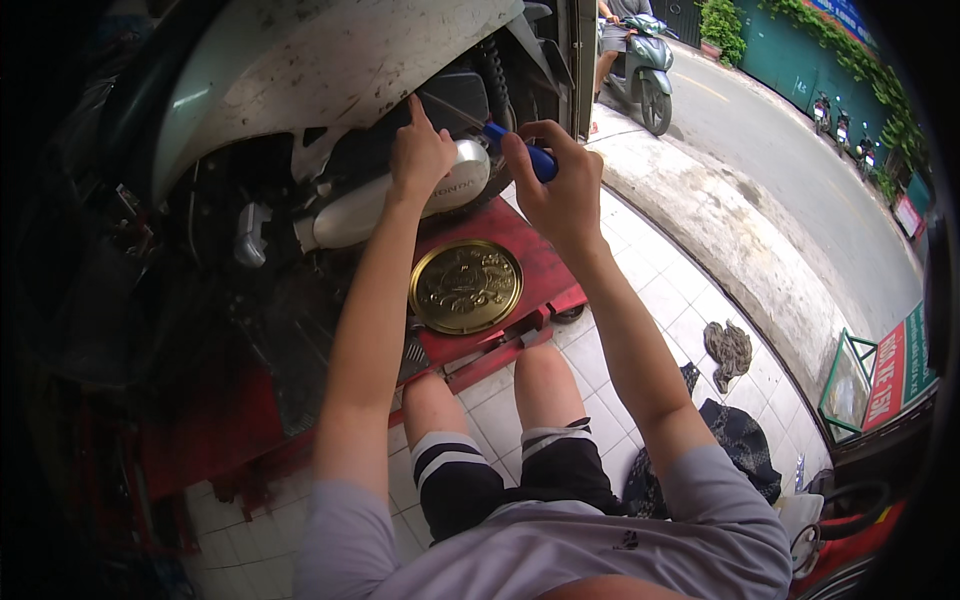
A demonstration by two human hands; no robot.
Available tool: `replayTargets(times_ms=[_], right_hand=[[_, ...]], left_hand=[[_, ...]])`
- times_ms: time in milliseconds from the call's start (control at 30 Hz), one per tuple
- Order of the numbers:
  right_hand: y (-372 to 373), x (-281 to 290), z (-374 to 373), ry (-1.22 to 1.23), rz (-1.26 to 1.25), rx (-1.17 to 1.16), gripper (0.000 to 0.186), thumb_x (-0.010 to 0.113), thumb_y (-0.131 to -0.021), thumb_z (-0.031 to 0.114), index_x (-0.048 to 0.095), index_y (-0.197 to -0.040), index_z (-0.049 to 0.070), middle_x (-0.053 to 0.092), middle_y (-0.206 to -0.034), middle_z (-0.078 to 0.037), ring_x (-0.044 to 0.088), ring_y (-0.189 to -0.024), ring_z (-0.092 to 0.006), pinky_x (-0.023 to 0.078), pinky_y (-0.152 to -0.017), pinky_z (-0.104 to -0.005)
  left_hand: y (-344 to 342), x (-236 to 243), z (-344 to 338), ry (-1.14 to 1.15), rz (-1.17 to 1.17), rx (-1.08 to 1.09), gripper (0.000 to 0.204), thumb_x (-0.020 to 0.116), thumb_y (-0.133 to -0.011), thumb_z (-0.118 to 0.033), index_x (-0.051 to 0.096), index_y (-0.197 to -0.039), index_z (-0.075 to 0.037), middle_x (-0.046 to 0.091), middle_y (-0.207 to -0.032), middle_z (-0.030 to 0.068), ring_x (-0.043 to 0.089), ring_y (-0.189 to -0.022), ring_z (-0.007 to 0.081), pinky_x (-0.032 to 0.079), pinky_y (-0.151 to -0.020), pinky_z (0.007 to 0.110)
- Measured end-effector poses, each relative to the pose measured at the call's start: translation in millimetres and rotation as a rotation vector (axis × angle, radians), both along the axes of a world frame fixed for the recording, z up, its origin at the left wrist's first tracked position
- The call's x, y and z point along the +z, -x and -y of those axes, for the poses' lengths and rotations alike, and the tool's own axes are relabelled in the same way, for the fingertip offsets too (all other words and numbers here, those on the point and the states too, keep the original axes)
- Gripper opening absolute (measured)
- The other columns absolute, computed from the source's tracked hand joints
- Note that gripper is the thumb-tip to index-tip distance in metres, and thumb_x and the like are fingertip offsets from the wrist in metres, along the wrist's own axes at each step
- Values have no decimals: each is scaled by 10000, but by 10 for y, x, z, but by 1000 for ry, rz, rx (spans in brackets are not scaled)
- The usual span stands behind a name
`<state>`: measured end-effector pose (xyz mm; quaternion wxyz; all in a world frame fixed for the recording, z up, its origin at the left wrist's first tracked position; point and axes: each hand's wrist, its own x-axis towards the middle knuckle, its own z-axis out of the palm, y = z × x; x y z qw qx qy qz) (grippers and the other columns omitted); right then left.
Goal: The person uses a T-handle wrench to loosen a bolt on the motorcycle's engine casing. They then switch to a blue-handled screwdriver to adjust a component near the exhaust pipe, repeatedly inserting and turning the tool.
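My right hand is closed around the blue handle of a screwdriver. Its thin metal shaft points up and left toward the lower edge of a scuffed, pale scooter body panel. My left hand stretches its index finger to that edge, close to the screwdriver's tip. The other fingers of this hand are partly bent and hold nothing visible. Whether the tip sits in a screw is too small to tell. Below my hands lies the scooter's white drive-side cover, next to a dark box-shaped housing.
A round gold tray with embossed patterns rests on the red lift platform before my knees. A grey rag and dark patterned cloth lie on white floor tiles. Beyond the kerb, a person sits on a grey scooter.
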<state>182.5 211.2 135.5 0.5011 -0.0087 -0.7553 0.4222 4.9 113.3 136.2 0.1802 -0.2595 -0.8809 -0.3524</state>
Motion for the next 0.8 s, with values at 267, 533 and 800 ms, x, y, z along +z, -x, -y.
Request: replayTargets(times_ms=[267, 533, 800], right_hand=[[60, -36, -101, -233, -251, -75, 235, 704, -771, 180, 662, -906, -8, 670, -685, -160, 689, -607, -289, 541, -640, -337], [86, -158, -92, -59, -82, 50, 233, 706, -761, 156, 671, -912, -18, 679, -732, -177, 692, -646, -290, 538, -638, -346], [113, -163, -95, -92, -176, 67, 224, 691, -746, 123, 681, -940, 14, 663, -713, -150, 672, -634, -307, 531, -643, -336]], left_hand=[[487, -32, -140, 67, -227, 158, 414, 586, -869, -143, 432, -1185, 77, 678, -682, 203, 695, -573, 289, 585, -677, 374], [379, -12, -207, 27, -197, 245, 409, 609, -838, -197, 485, -1158, 26, 693, -772, 206, 709, -666, 329, 585, -726, 406], [165, 44, -252, 47, -198, 325, 465, 652, -817, -248, 485, -1189, -24, 674, -988, 255, 673, -923, 417, 564, -800, 486]])
